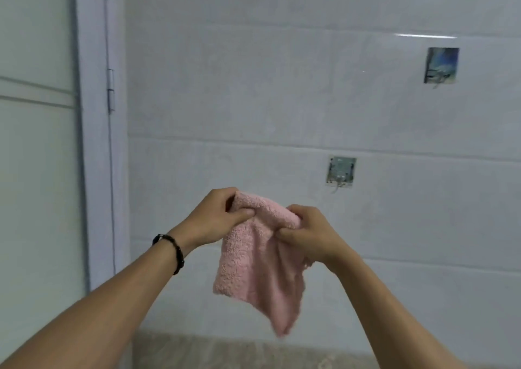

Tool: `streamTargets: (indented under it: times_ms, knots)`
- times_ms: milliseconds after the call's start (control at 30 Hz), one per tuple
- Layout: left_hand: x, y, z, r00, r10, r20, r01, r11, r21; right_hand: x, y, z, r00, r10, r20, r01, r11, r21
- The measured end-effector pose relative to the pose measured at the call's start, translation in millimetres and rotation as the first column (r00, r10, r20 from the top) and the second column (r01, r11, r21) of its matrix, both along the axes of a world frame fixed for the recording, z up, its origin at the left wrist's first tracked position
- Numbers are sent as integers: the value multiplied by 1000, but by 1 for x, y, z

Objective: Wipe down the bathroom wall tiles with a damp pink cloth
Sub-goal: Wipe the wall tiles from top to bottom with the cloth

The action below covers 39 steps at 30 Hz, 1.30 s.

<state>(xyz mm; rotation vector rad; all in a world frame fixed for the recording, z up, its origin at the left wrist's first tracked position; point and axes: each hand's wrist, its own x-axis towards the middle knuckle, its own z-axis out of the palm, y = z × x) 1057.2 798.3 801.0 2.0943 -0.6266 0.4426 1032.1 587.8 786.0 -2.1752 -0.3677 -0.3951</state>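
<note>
your left hand (222,219) and right hand (306,232) each pinch the top edge of the pink cloth (258,270), hanging limp toward 6 o'clock before the wall tiles (282,100); soft, light, probably floppy, so bunch it into one palm.

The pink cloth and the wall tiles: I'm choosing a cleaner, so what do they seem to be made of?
The pink cloth looks like soft terry or microfibre: fuzzy looped pile, limp folds where it hangs from both hands. The wall tiles look like glazed ceramic, pale grey-white and glossy: they mirror a ceiling light near the top, with thin grout lines between courses.
</note>
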Motion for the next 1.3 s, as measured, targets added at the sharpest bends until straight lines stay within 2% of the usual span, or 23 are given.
streamTargets:
  times_ms: [133, 233, 300, 333, 467, 567, 667, 800, 1000, 1100, 1233, 1267, 1300]
  knots:
    - [4, 17, -10, 993, 63, -104, -81, 981, -177, 34, 11, 10, 998, 60, 7, -60, 995, 82]
    - [11, 17, -5, 985, 53, -162, -110, 924, -366, 54, 26, 19, 986, 164, 33, -167, 955, 244]
    - [15, 21, 3, 981, 70, -183, -142, 897, -418, 64, 37, 27, 973, 224, 49, -226, 904, 364]
    - [18, 25, 6, 979, 91, -181, -159, 897, -413, 70, 42, 32, 974, 213, 76, -226, 896, 382]
    - [29, 41, 26, 986, 94, -140, -138, 924, -356, 93, 63, 58, 964, 60, 258, -134, 951, 280]
    - [44, 51, 48, 979, 204, 19, -183, 913, -366, 109, 77, 81, 937, 16, 350, -103, 967, 232]
    - [69, 59, 74, 927, 300, 225, -205, 908, -366, 130, 92, 107, 894, -43, 446, -56, 977, 208]
    - [113, 76, 113, 845, 295, 446, -242, 955, -174, 157, 111, 148, 813, -138, 565, 21, 978, 209]
    - [154, 92, 184, 871, 122, 476, -143, 990, 8, 189, 116, 218, 695, -233, 680, 109, 969, 220]
    - [168, 85, 219, 866, 80, 494, -114, 993, 38, 202, 110, 259, 614, -266, 743, 165, 964, 208]
    - [193, 69, 256, 767, 171, 618, -257, 965, 52, 224, 104, 305, 494, -311, 812, 232, 947, 221]
    - [201, 66, 262, 747, 199, 634, -295, 954, 48, 232, 104, 311, 467, -342, 816, 297, 929, 219]
    - [209, 63, 264, 730, 231, 643, -341, 939, 50, 239, 104, 314, 401, -382, 833, 420, 885, 203]
